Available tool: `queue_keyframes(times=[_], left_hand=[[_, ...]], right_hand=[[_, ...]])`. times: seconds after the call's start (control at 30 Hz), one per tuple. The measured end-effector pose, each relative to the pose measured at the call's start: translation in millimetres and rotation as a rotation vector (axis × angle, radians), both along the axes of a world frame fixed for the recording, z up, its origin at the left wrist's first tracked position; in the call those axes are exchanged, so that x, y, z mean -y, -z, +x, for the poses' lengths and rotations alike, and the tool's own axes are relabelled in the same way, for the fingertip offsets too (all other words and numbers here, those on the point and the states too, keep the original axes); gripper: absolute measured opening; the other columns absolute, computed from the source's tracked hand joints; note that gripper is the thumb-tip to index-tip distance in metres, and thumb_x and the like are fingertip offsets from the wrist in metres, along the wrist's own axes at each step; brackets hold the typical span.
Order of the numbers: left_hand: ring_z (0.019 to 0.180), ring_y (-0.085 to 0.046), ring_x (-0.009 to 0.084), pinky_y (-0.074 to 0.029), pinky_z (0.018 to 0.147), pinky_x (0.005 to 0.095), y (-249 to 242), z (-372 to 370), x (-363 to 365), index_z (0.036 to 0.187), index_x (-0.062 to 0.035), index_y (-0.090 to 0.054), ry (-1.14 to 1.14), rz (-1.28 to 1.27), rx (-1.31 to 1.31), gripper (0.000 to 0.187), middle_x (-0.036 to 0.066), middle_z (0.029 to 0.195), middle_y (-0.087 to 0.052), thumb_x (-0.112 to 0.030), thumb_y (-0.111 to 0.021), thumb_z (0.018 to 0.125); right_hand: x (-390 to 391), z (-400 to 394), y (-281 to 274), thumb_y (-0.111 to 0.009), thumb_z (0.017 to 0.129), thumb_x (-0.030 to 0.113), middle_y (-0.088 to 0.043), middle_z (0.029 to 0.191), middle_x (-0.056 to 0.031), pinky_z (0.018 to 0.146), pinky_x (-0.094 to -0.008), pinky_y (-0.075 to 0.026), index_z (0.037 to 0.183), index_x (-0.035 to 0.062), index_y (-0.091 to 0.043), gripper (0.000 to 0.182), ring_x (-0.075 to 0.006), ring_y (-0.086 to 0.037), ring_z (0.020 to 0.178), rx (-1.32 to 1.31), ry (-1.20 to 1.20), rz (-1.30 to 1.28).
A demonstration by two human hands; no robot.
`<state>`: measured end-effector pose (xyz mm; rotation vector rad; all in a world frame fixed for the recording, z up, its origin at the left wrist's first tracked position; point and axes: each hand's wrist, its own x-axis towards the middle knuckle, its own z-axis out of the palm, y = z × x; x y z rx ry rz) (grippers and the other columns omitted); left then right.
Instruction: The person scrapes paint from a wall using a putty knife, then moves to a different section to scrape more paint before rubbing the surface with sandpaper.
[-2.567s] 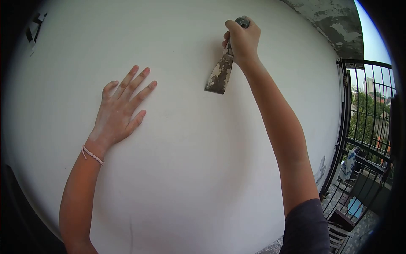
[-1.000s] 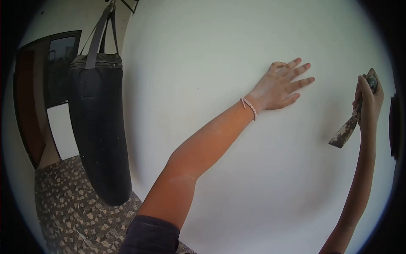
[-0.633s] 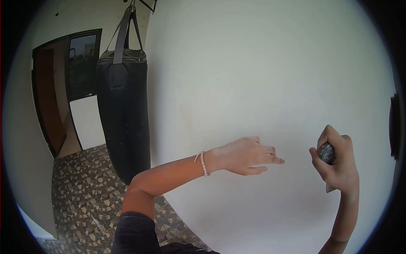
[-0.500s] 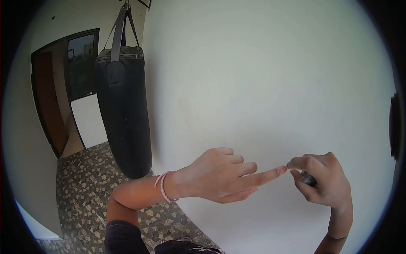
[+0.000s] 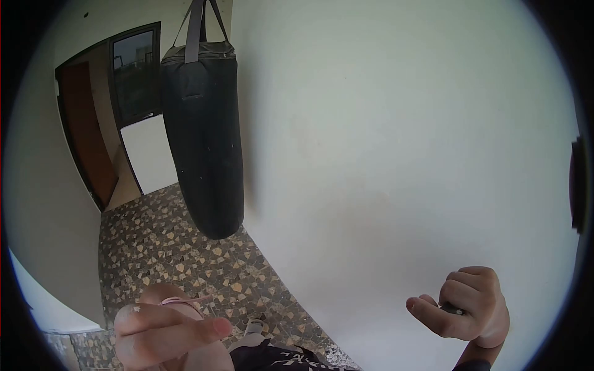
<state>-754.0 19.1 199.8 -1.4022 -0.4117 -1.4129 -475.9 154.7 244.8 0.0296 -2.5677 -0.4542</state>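
Observation:
My right hand [image 5: 467, 303] is closed in a fist at the lower right, in front of the white wall. A small dark, shiny object [image 5: 454, 309] peeks out between its thumb and curled fingers; most of it is hidden, and I cannot tell its kind. Low on the left, close to the camera, my left hand [image 5: 164, 337] has its fingers bent and pressed together, one fingertip pointing right. The inside of that hand is out of sight. Around the left wrist runs a thin pink bracelet [image 5: 185, 300]. The two hands are well apart.
A black punching bag [image 5: 207, 142] hangs by straps beside the white wall [image 5: 371, 148]. Behind it are a brown door [image 5: 86, 130] and a dark-framed window [image 5: 134, 74]. Below lies a stone-patterned floor [image 5: 229, 272], with part of a shoe [image 5: 253, 326] showing.
My left hand has swung left and down toward the camera, away from the right hand, and its outstretched finger has curled. The right hand has dropped slightly and tightened around the small dark object.

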Motion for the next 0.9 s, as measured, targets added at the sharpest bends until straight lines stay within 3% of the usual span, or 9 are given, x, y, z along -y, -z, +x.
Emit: queue_keyframes(times=[0.03,0.27,0.37,0.57,0.7,0.9], left_hand=[[0.087,-0.059,0.0238,-0.054,0.062,0.0335,4.6,-14.3,9.3,0.147,-0.0136,-0.042,-0.021,-0.021,-0.005,0.042,0.008,0.102,-0.062,-0.023,-0.039,0.106],[0.094,-0.058,0.0246,-0.053,0.068,0.0336,18.6,-152.9,27.3,0.144,-0.0124,-0.045,0.013,0.02,-0.076,0.042,0.01,0.107,-0.062,-0.023,-0.042,0.104],[0.096,-0.058,0.0249,-0.053,0.071,0.0336,20.2,-210.2,23.9,0.143,-0.0119,-0.046,0.043,0.029,-0.118,0.042,0.01,0.109,-0.062,-0.022,-0.043,0.103],[0.102,-0.058,0.0256,-0.052,0.077,0.0337,18.9,-300.4,-6.9,0.141,-0.0109,-0.049,0.149,0.008,-0.203,0.042,0.012,0.113,-0.062,-0.022,-0.045,0.101],[0.106,-0.057,0.0261,-0.051,0.08,0.0337,14.0,-325.8,-32.7,0.14,-0.0103,-0.051,0.271,0.019,-0.286,0.041,0.013,0.116,-0.062,-0.021,-0.047,0.1],[0.111,-0.057,0.0268,-0.051,0.086,0.0338,28.0,-323.3,-52.2,0.138,-0.0092,-0.054,0.524,0.033,-0.371,0.041,0.014,0.121,-0.061,-0.02,-0.049,0.099]], right_hand=[[-1.0,-11.8,3.4,-0.078,0.077,0.002,-0.026,0.055,0.0042,0.037,-0.0235,-0.018,0.101,0.0198,-0.065,0.032,-0.0081,-0.025,0.039,0.024,0.001,-0.003],[13.9,-133.7,32.8,-0.074,0.079,-0.002,-0.024,0.055,0.0047,0.036,-0.0244,-0.02,0.101,0.0195,-0.066,0.032,-0.0087,-0.025,0.04,0.098,0.065,0.078],[12.3,-182.3,39.2,-0.069,0.086,0.001,-0.03,0.052,0.0038,0.035,-0.0242,-0.027,0.106,0.0204,-0.068,0.028,-0.0072,-0.031,0.038,0.182,0.104,0.008],[-16.0,-261.1,95.1,-0.069,0.081,0.0,-0.032,0.053,0.0042,0.036,-0.0249,-0.029,0.103,0.0186,-0.067,0.029,-0.0087,-0.035,0.041,0.037,0.404,-0.074],[1.1,-264.2,147.5,-0.07,0.078,0.002,-0.039,0.053,0.0031,0.037,-0.0278,-0.034,0.107,0.0154,-0.067,0.032,-0.0116,-0.041,0.04,-0.059,0.608,-0.259],[81.6,-237.8,211.9,-0.067,0.084,0.003,-0.066,0.069,-0.004,0.045,-0.0319,-0.047,0.103,0.0085,-0.065,0.02,-0.0184,-0.062,0.052,-0.259,1.058,-0.58]])
